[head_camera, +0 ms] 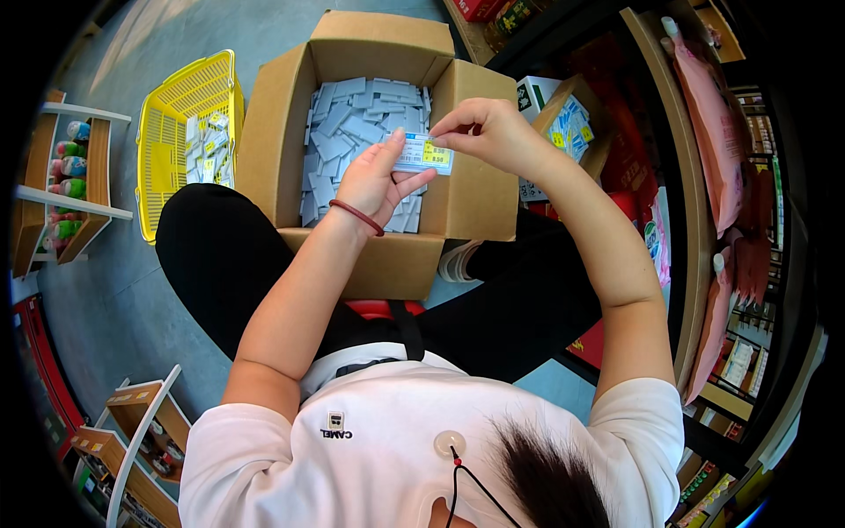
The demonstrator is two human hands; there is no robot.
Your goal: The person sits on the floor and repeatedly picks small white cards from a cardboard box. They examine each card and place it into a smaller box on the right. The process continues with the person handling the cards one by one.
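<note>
Over the open cardboard box (485,152), my left hand (375,175) grips a price tag in a clear plastic holder (422,153), thumb on its upper left edge and fingers beneath. The tag is white and yellow and bears print. My right hand (485,135) pinches the tag's upper right corner between thumb and forefinger. Many pale grey-blue plastic tag holders (343,125) lie heaped inside the box below my hands. To the left of the box stands a yellow plastic basket (188,72), with printed price tags (208,145) piled in it.
A smaller carton with blue, white and yellow tags (573,125) sits to the right of the box. Shelving with pink pouches (713,132) rises close on my right. Wooden display racks (79,178) stand on the grey floor (119,303) at left. My knees flank the box.
</note>
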